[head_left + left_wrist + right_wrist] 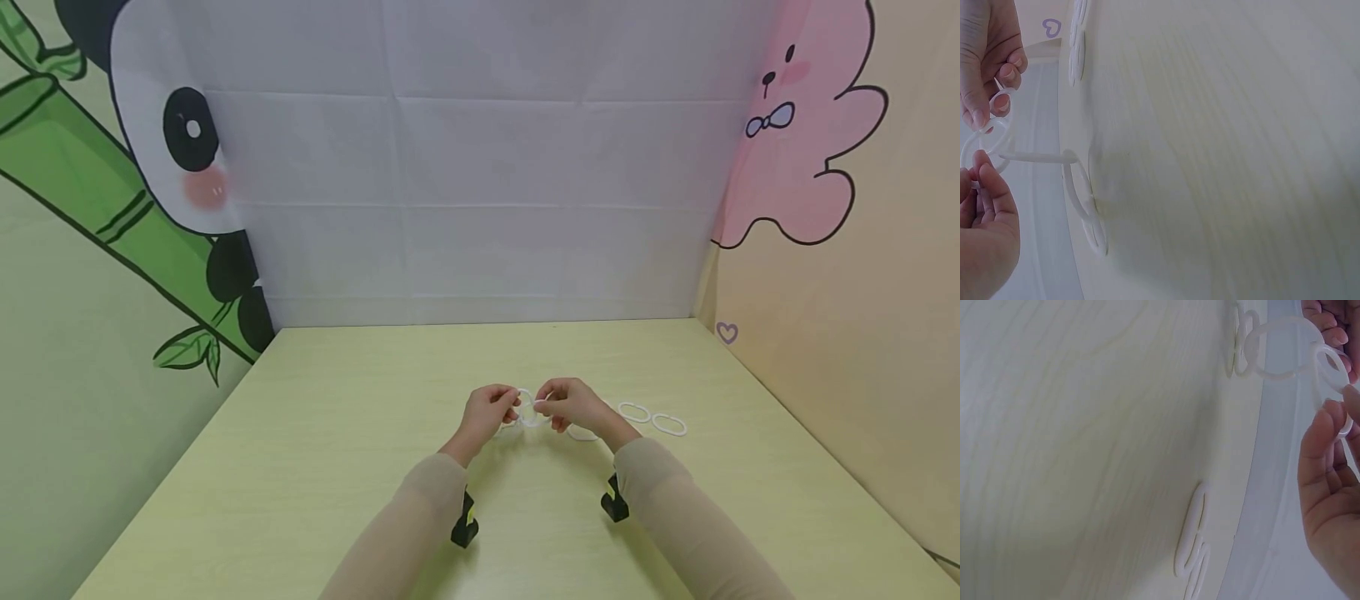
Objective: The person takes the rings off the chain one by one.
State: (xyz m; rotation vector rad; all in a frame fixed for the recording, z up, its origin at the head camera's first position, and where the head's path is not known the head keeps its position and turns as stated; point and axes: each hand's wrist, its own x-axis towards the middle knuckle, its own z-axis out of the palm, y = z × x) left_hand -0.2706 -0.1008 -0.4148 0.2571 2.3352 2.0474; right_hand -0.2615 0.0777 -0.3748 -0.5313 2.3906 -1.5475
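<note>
My left hand [489,414] and right hand [573,402] are close together above the table. Each pinches a white oval ring between thumb and fingertips, like a plastic chain link. In the right wrist view, the ring at my right hand [1335,494] passes through a hanging link [1282,320] beside my left hand [1334,328]. From there the linked rings run down to the tabletop, where further links [1088,219] lie in the left wrist view. Fingers partly hide the held rings.
To the right of my right forearm, two loose white rings [667,416] lie side by side on the pale wooden table [337,467]. Another ring [583,439] lies partly behind the right wrist. A white sheet [480,250] hangs along the back edge, with painted walls at both sides.
</note>
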